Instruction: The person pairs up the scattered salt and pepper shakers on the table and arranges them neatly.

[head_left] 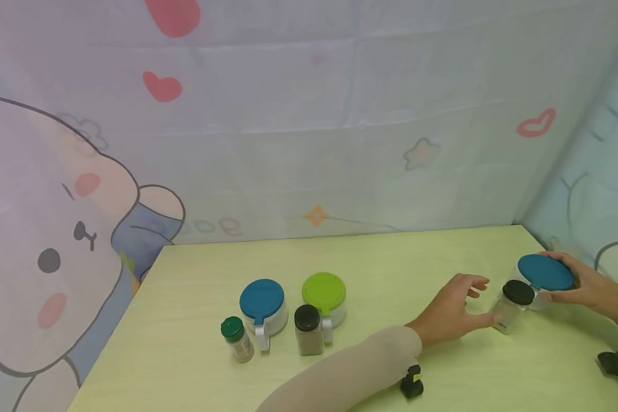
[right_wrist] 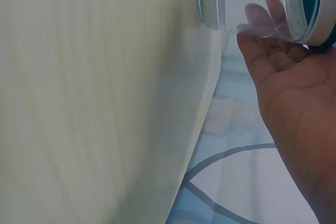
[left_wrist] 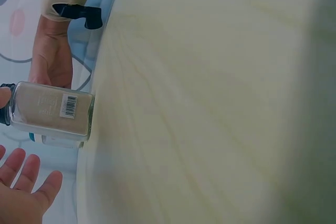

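Note:
At the right of the table, my right hand (head_left: 592,288) holds a clear jar with a blue lid (head_left: 546,272), thumb near its handle and fingers round the far side. In the right wrist view, fingertips show through the wall of this jar (right_wrist: 236,3). Just in front stands a square glass spice jar with a black lid (head_left: 510,313), holding pale powder and bearing a barcode label (left_wrist: 69,106). My left hand (head_left: 450,313) is beside that spice jar, fingers spread apart and thumb reaching its side. The left wrist view shows the thumb overlapping the black lid.
Farther left stand a green-capped shaker (head_left: 238,340), another blue-lidded jar (head_left: 262,303), a lime-lidded jar (head_left: 324,292) and a second black-lidded spice jar (head_left: 309,332). A printed curtain (head_left: 288,171) hangs behind the pale table (head_left: 185,343) and along its right side.

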Demonstrator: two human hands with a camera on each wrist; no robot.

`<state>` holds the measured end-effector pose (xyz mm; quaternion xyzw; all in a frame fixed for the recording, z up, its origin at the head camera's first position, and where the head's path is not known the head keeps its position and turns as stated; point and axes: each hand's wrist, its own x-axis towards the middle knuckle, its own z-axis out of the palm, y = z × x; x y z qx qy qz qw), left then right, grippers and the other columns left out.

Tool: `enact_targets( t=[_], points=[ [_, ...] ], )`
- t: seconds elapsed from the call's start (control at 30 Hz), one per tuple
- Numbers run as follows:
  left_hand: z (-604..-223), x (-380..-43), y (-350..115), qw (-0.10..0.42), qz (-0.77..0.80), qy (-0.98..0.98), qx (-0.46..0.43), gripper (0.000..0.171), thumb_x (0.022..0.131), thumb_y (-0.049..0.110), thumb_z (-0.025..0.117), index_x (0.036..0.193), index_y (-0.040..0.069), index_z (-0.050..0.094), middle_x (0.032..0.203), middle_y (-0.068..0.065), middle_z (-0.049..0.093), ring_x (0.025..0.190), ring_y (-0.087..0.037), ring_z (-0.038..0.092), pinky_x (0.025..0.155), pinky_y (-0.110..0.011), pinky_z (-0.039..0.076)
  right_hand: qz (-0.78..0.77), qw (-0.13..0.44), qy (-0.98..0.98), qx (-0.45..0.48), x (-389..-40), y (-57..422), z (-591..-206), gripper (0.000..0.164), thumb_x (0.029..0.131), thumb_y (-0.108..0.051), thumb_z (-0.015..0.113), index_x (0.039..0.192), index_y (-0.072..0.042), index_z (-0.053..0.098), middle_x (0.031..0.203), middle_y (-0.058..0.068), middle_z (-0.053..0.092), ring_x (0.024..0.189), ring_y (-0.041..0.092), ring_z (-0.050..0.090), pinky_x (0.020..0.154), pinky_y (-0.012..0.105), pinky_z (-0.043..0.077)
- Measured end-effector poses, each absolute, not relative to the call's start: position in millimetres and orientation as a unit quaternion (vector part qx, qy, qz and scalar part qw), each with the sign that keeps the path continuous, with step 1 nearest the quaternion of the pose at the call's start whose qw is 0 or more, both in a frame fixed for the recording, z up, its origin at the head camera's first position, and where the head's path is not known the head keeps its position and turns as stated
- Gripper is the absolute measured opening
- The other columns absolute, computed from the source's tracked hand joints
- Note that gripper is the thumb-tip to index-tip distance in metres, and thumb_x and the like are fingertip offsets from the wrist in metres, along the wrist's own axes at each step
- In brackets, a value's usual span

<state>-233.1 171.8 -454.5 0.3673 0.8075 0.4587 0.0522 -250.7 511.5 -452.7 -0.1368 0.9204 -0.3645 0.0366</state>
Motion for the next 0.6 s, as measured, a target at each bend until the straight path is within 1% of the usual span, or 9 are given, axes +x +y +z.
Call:
enact_targets(
  t=[0.03, 0.1, 0.13, 0.33, 0.4, 0.43, 0.5, 0.57, 0.6],
  points=[
    [-454, -233, 172, 0.052, 0.459, 0.808, 0.367, 0.065, 0.093, 0.035, 0.075, 0.149, 0.022, 0.044, 0.139, 0.012, 0.049, 0.118, 0.002, 0.054, 0.091, -0.011, 0.045, -0.366, 0.036, 0.92, -0.138, -251, 512, -453, 0.092, 0.096, -0.009, 0.068, 0.163, -0.023, 0.007, 0.148, 0.042, 0.019, 0.109, -0.01, 0.041, 0.071, 0.021, 0.05],
    [-452, -234, 174, 0.055, 0.463, 0.805, 0.367, 0.065, 0.094, 0.034, 0.075, 0.149, 0.022, 0.044, 0.14, 0.012, 0.049, 0.118, 0.002, 0.054, 0.091, -0.011, 0.046, -0.37, 0.032, 0.917, -0.145, -252, 514, -454, 0.091, 0.096, -0.008, 0.068, 0.163, -0.024, 0.008, 0.148, 0.043, 0.019, 0.108, -0.014, 0.039, 0.07, 0.021, 0.049],
    [-452, -234, 174, 0.055, 0.463, 0.805, 0.367, 0.064, 0.094, 0.034, 0.075, 0.149, 0.022, 0.044, 0.14, 0.012, 0.049, 0.118, 0.001, 0.054, 0.091, -0.011, 0.045, -0.371, 0.03, 0.917, -0.145, -252, 515, -455, 0.091, 0.096, -0.007, 0.068, 0.163, -0.026, 0.009, 0.148, 0.042, 0.019, 0.104, -0.02, 0.034, 0.07, 0.02, 0.049],
    [-454, -237, 180, 0.049, 0.459, 0.805, 0.373, 0.064, 0.094, 0.034, 0.075, 0.149, 0.022, 0.043, 0.143, 0.012, 0.049, 0.119, 0.001, 0.054, 0.092, -0.009, 0.044, -0.377, 0.031, 0.915, -0.143, -251, 517, -456, 0.093, 0.095, -0.007, 0.07, 0.163, -0.027, 0.009, 0.147, 0.042, 0.017, 0.104, -0.02, 0.033, 0.07, 0.021, 0.05],
    [-453, -238, 182, 0.048, 0.457, 0.806, 0.373, 0.065, 0.094, 0.034, 0.075, 0.149, 0.022, 0.043, 0.144, 0.011, 0.048, 0.119, 0.002, 0.054, 0.092, -0.009, 0.044, -0.371, 0.031, 0.918, -0.138, -251, 517, -456, 0.093, 0.095, -0.008, 0.07, 0.163, -0.026, 0.009, 0.147, 0.041, 0.018, 0.105, -0.017, 0.035, 0.07, 0.022, 0.05],
    [-453, -238, 182, 0.047, 0.457, 0.806, 0.373, 0.065, 0.094, 0.033, 0.075, 0.149, 0.021, 0.043, 0.144, 0.01, 0.048, 0.12, 0.002, 0.054, 0.092, -0.009, 0.044, -0.368, 0.032, 0.919, -0.136, -251, 517, -455, 0.093, 0.095, -0.009, 0.07, 0.163, -0.026, 0.009, 0.148, 0.041, 0.018, 0.106, -0.014, 0.036, 0.07, 0.022, 0.05],
    [-453, -238, 184, 0.047, 0.456, 0.807, 0.372, 0.066, 0.093, 0.033, 0.075, 0.149, 0.02, 0.043, 0.144, 0.011, 0.048, 0.12, 0.002, 0.054, 0.092, -0.008, 0.043, -0.366, 0.035, 0.92, -0.136, -251, 516, -454, 0.094, 0.096, -0.01, 0.07, 0.164, -0.026, 0.008, 0.148, 0.042, 0.018, 0.113, 0.002, 0.046, 0.07, 0.022, 0.05],
    [-452, -238, 186, 0.048, 0.455, 0.807, 0.373, 0.066, 0.093, 0.033, 0.076, 0.149, 0.019, 0.043, 0.145, 0.01, 0.048, 0.121, 0.001, 0.054, 0.093, -0.008, 0.043, -0.362, 0.037, 0.922, -0.134, -251, 515, -453, 0.094, 0.096, -0.012, 0.07, 0.164, -0.027, 0.007, 0.149, 0.042, 0.018, 0.114, 0.025, 0.052, 0.07, 0.023, 0.05],
    [-451, -238, 187, 0.047, 0.454, 0.808, 0.374, 0.067, 0.093, 0.033, 0.076, 0.15, 0.019, 0.043, 0.144, 0.01, 0.049, 0.121, 0.001, 0.054, 0.093, -0.008, 0.043, -0.362, 0.039, 0.922, -0.134, -251, 515, -453, 0.094, 0.096, -0.012, 0.07, 0.164, -0.027, 0.007, 0.149, 0.042, 0.018, 0.115, 0.037, 0.051, 0.07, 0.023, 0.05]
  ],
)
